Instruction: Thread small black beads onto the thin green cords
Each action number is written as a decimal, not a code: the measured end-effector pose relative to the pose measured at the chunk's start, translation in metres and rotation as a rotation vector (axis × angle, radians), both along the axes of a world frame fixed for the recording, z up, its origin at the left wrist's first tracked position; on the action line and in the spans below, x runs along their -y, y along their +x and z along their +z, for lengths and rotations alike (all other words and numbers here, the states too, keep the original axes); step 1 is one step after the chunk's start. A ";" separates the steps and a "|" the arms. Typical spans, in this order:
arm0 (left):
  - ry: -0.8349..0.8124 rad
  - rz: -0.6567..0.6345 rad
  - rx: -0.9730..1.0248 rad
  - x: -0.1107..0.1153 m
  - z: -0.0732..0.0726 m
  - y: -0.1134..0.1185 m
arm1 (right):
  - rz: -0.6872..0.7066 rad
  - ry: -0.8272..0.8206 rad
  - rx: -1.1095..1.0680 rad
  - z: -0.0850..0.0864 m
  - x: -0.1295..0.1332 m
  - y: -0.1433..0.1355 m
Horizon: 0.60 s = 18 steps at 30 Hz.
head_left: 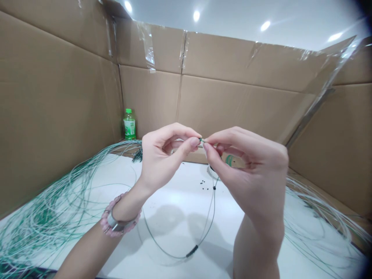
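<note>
My left hand (162,161) and my right hand (252,166) are raised in front of me, fingertips almost meeting. Between the left thumb and forefinger is a tiny dark green bead-like piece (200,139), partly hidden. The right thumb and forefinger pinch a thin green cord (213,211), whose short end reaches across to the left fingertips. Below the right hand the cord hangs in a loop over the white table. A small black bead (214,188) sits on the loop's right side, and a dark coiled section (192,251) is at its bottom.
Several tiny black beads (203,181) lie on the white table (171,232), near a partly hidden white container (215,171). Tangled green and white cords (43,217) cover the left side; more cords (319,217) lie right. A green-capped bottle (129,124) stands by the cardboard walls (232,85).
</note>
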<state>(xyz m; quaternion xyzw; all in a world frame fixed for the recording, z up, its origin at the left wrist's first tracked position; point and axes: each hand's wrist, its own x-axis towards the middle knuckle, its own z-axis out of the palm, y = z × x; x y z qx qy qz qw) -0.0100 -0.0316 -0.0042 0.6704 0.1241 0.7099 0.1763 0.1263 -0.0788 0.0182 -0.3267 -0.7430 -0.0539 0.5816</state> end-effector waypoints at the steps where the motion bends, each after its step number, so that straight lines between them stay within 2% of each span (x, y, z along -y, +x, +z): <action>1: 0.001 -0.002 0.000 0.000 0.000 0.000 | 0.002 -0.002 -0.002 0.000 0.000 0.000; 6: 0.017 0.001 -0.015 -0.001 -0.001 -0.001 | -0.008 0.003 0.018 0.000 -0.001 0.000; 12: 0.129 0.110 -0.090 -0.001 -0.001 -0.003 | -0.045 0.020 0.078 0.001 -0.001 0.004; 18: 0.129 0.117 -0.123 -0.003 0.000 -0.005 | 0.037 -0.030 0.017 -0.001 -0.007 0.005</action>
